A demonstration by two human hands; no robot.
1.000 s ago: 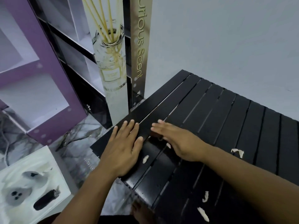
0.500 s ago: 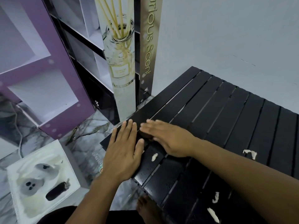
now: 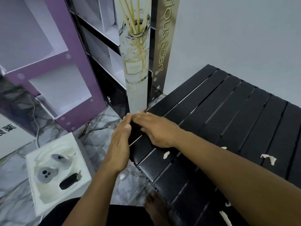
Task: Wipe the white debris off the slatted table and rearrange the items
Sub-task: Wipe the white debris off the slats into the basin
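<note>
Black slats lay under the fingers (image 3: 138, 116) of the right hand (image 3: 156, 129), which were flat and held together at the near left corner of the slatted table (image 3: 228, 101), gripping nothing. The left hand (image 3: 119, 149), fingers also together, had turned from lying flat on the slats a second before to standing on edge just off the table's rim, its fingertips meeting the right hand's. I judged this as a sweep toward the edge, the upright palm set to catch or block. Five bits of white debris were visible on the slats: one piece (image 3: 166, 154) just beside the right wrist, a curled piece (image 3: 268, 158) further right, a small fleck behind the forearm, and two near the bottom edge. Most wiping looked undone.
</note>
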